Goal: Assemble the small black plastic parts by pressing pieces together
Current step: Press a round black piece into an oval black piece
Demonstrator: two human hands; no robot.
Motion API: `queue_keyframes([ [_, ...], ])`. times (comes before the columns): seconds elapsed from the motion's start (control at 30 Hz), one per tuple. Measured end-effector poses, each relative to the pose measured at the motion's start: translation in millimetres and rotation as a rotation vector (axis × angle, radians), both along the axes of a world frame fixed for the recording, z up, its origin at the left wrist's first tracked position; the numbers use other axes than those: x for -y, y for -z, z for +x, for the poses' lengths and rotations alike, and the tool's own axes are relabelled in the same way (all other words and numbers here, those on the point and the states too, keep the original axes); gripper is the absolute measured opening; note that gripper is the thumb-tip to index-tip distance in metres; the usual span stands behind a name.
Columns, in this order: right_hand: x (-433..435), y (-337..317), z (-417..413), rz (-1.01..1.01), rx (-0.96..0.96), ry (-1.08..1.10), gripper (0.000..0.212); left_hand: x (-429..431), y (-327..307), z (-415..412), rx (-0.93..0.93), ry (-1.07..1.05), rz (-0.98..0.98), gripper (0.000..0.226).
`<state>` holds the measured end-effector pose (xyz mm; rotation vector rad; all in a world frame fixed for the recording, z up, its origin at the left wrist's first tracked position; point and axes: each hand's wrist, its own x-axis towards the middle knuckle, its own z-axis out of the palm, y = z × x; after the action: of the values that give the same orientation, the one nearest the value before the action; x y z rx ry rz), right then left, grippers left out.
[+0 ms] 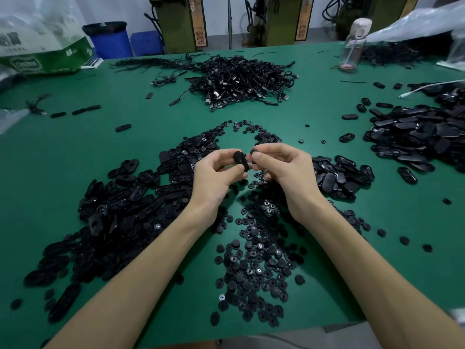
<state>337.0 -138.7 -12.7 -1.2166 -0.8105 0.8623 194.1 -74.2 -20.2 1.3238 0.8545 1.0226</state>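
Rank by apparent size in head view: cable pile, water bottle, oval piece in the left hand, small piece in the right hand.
1. cable pile
2. water bottle
3. oval piece, left hand
4. small piece, right hand, mostly hidden
Distance doesn't change this order.

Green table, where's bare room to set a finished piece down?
Bare green mat lies left, between the cable heap and the near-left shell pile; also the near right corner. Crowded between the forearms with round discs.
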Motion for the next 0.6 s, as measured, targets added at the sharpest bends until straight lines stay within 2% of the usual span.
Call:
queue_keyframes([
  [0.1, -0.1, -1.1, -0.3, 0.027, -0.055, -0.019, 0.013, 1.0, -0.6, -0.3, -0.005, 0.015, 0.014, 0.031],
  [0.4, 0.6, 0.0, -1.6, 0.033, -0.044, -0.059, 0.016, -0.4, -0.8, -1.2, -0.068, 0.017, 0.052, 0.037],
  [0.6, 1.0, -0.9, -2.1, 0.041, 0.027, -0.041, 0.02, -0.5, 1.1, -1.0, -0.074, -0.009, 0.082, 0.035],
])
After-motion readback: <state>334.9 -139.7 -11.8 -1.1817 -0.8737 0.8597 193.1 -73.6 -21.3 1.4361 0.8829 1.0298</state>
